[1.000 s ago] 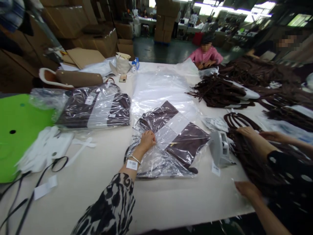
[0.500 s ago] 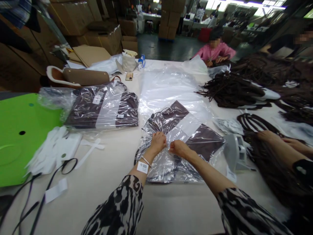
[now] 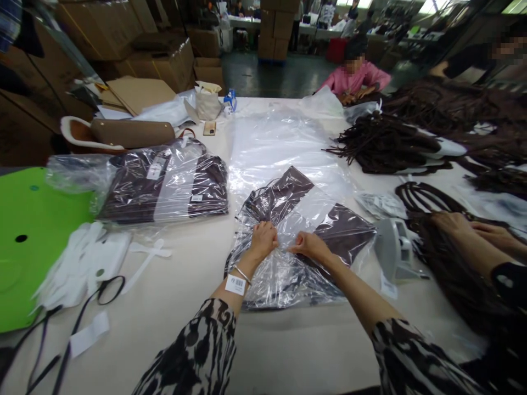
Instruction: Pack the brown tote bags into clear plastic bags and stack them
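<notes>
A clear plastic bag (image 3: 288, 274) holding a folded dark brown item (image 3: 343, 233) lies on the pale table (image 3: 173, 307) in front of me. My left hand (image 3: 263, 240) is closed, pinching the plastic near the bag's middle. My right hand (image 3: 309, 245) sits right beside it, fingers also closed on the same plastic film. Both hands rest on top of the bag, a few centimetres apart.
A stack of bagged brown items (image 3: 164, 184) lies at left, beside a green board (image 3: 28, 230) and white tags (image 3: 82, 263). A grey tape dispenser (image 3: 393, 249) stands right of the bag. Another person's hands (image 3: 465, 227) work brown straps (image 3: 387, 144) at right.
My right hand came in from the right edge of the table and took hold of the plastic beside my left hand. The left hand stayed on the bag.
</notes>
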Tool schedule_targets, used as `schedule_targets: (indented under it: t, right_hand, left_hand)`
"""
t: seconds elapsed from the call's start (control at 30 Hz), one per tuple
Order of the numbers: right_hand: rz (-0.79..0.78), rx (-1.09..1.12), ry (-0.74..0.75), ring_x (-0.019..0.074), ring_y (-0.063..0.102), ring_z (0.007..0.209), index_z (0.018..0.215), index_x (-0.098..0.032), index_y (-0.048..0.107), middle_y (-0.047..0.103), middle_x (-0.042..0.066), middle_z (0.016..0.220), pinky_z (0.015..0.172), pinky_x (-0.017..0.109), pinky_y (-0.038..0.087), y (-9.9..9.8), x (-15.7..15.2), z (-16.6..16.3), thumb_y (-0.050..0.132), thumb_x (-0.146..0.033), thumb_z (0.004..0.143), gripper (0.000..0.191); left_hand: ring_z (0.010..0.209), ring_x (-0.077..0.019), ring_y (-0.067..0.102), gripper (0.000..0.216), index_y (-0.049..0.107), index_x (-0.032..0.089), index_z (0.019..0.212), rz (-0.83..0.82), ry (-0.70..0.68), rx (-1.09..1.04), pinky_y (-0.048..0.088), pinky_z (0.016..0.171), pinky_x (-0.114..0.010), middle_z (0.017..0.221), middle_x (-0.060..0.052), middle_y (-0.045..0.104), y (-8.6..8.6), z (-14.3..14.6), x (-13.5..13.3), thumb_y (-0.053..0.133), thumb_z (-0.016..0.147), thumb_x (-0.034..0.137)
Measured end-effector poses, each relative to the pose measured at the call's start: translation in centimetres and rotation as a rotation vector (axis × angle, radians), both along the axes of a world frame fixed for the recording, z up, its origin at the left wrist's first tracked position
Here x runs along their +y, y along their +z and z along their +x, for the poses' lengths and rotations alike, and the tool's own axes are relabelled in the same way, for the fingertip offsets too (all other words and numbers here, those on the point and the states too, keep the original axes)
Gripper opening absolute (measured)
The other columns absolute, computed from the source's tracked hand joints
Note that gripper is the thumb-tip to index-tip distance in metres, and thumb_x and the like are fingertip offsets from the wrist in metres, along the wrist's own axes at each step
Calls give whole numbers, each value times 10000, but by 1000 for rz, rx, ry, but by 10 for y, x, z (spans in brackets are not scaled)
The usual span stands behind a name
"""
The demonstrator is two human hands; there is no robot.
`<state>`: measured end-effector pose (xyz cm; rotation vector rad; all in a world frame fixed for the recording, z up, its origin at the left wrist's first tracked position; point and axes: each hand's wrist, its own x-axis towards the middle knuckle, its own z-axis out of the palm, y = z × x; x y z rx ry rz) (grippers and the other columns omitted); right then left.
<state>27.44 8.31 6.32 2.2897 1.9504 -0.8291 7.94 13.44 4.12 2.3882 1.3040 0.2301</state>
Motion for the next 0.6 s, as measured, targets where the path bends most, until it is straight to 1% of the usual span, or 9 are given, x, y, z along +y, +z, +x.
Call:
schedule_targets:
  t: [0.07, 0.13, 0.23, 0.27, 0.33, 0.4, 0.47, 0.53, 0.6]
  right_hand:
    - [70, 40, -143, 187, 606, 673, 778, -221, 614, 672, 7, 696, 574, 263, 347, -10, -8, -2, 752, -551, 664, 376]
    - [130, 156, -262, 189, 591, 648, 724, -218, 603, 649, 2, 654, 580, 271, 355, -18, -13, -3, 771, -483, 628, 328]
    - [194, 345, -346, 173, 602, 632, 732, -213, 631, 662, -3, 656, 609, 268, 414, -15, -24, 16, 710, -398, 664, 212]
    - [218, 360, -369, 175, 617, 655, 776, -210, 646, 682, 8, 695, 634, 270, 437, -10, -32, 31, 661, -408, 706, 210]
    - [325, 334, -471, 197, 645, 748, 882, -199, 661, 718, 48, 812, 709, 294, 471, 5, -57, 76, 565, -463, 773, 302]
    - [491, 252, -655, 236, 652, 851, 945, -186, 665, 727, 94, 924, 795, 335, 476, 20, -93, 133, 521, -521, 785, 398]
    - [607, 137, -902, 280, 642, 948, 959, -177, 680, 723, 129, 1003, 873, 377, 459, 30, -132, 192, 544, -525, 748, 429]
    - [576, 84, -1114, 326, 616, 1039, 933, -154, 693, 712, 167, 1054, 920, 420, 438, 33, -163, 241, 596, -484, 685, 424]
    - [484, 149, -1207, 335, 628, 1017, 850, -144, 704, 725, 173, 993, 885, 433, 460, 28, -178, 274, 636, -459, 630, 390]
  left_hand:
    - [1046, -239, 499, 121, 658, 211, 766, 3, 5, 11, 368, 892, -379, 1029, -40, 621, 0, 0, 0, 768, 723, 184]
    - [1043, -233, 503, 127, 662, 215, 777, 8, 8, 24, 371, 898, -372, 1029, -36, 622, 1, 0, 0, 776, 722, 202]
    - [1036, -229, 513, 128, 666, 218, 783, 12, 6, 42, 372, 911, -369, 1031, -32, 625, 4, 0, 0, 779, 722, 221]
    - [1032, -232, 518, 121, 665, 215, 775, 13, 6, 46, 373, 911, -371, 1026, -34, 628, 5, 1, 0, 775, 723, 220]
    - [1021, -241, 528, 100, 662, 205, 757, 14, 8, 51, 377, 904, -379, 1006, -41, 633, 9, 2, 0, 757, 726, 209]
    - [1007, -251, 535, 75, 658, 196, 743, 14, 8, 49, 381, 892, -388, 973, -51, 634, 12, 3, 1, 733, 733, 198]
    - [996, -258, 540, 58, 655, 191, 730, 5, 6, 51, 384, 879, -392, 953, -56, 633, 13, 4, 2, 712, 737, 201]
    - [1000, -260, 541, 49, 654, 194, 731, -4, 0, 66, 384, 875, -388, 960, -55, 635, 13, 5, 4, 696, 742, 216]
    - [1011, -259, 540, 47, 657, 202, 741, -10, -7, 88, 383, 877, -379, 975, -51, 636, 12, 5, 6, 687, 743, 238]
